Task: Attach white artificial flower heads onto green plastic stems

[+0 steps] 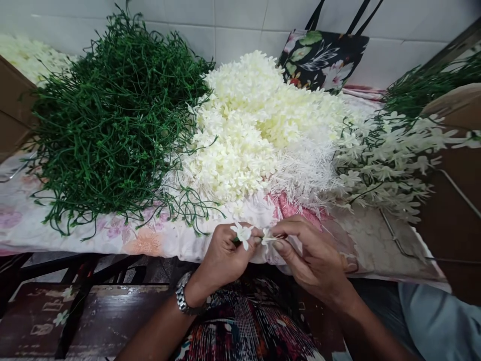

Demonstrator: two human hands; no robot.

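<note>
My left hand (225, 258) is closed in a pinch on a green artificial flower stem, mostly hidden by the fingers. One white artificial flower (242, 234) shows at that stem, over my thumb and forefinger. Close beside it, my right hand (317, 260) pinches a second white flower (266, 237) by thin white strands, its petals facing my left fingertips. Both hands are above the table's front edge. Behind them lie a heap of cream-white blossoms (240, 150) and a patch of fine white stamens (306, 168). A large tangle of green plastic stems (108, 120) fills the left side.
On the right, assembled white flower sprays (383, 155) lie by a brown cardboard box (451, 200). A floral cloth (145, 242) covers the table. A black flowered bag (323, 60) leans on the tiled wall. Someone's grey-blue clothing (439, 316) shows at lower right.
</note>
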